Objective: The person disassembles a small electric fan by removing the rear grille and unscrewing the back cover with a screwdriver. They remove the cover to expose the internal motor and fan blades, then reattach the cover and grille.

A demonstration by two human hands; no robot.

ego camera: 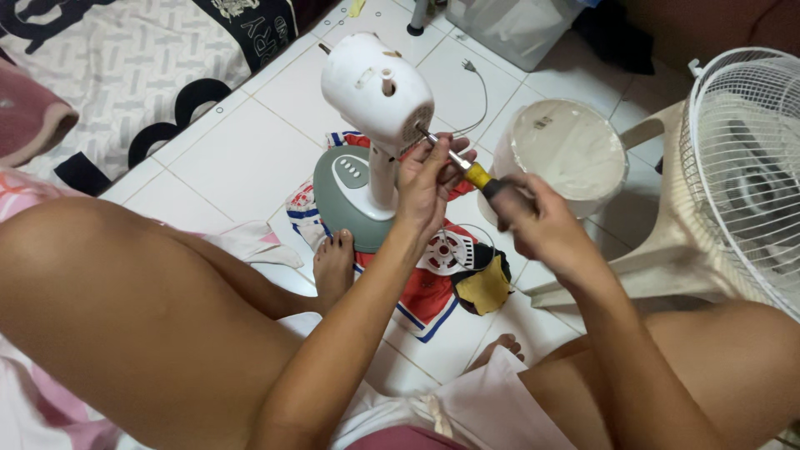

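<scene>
The fan motor housing (379,87) stands on its grey-green base (350,196) on the tiled floor (242,150), stripped of its guard. The wire guard (746,167) is already set aside, well to the right of the housing. A yellow-handled screwdriver (467,169) is clenched in the right hand (533,221), its tip at the housing's face, steadied by the left hand's (429,183) pinching grip. Disassembly appears partly done; screws seemingly remain.

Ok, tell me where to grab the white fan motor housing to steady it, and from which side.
Grip the fan motor housing around its rounded lower body, coming from the near left. The screwdriver, held in the right hand, enters from the right, and the left hand guides its tip there, so that side is taken. The neck below is narrower and probably steadies less.
</scene>
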